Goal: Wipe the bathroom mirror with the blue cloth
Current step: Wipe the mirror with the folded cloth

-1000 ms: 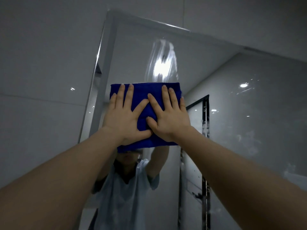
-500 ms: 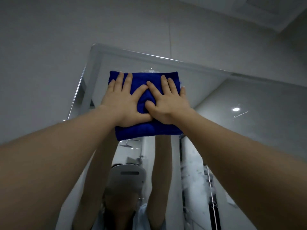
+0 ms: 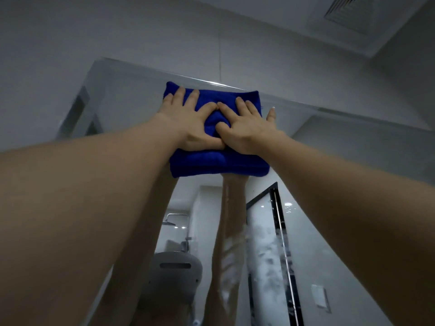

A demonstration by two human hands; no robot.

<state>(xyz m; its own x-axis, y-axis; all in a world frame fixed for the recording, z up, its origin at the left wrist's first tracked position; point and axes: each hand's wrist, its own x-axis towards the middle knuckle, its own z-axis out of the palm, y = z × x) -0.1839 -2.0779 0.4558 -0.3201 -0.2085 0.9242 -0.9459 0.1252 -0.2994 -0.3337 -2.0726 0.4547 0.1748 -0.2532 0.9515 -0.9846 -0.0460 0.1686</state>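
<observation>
The blue cloth (image 3: 219, 161) is folded into a thick pad, likely so it can rub hard. The left hand (image 3: 188, 121) and right hand (image 3: 244, 128) lie flat on it, side by side, fingers straight, pushing it onto the glass. The cloth sits under both palms, at the top edge of the mirror (image 3: 127, 104), just below the wall (image 3: 164, 31).

No text, label or number is showing legibly. A pale plate (image 3: 320, 297) reflected low on the right of the mirror (image 3: 131, 102) is looking blurred and blank.
</observation>
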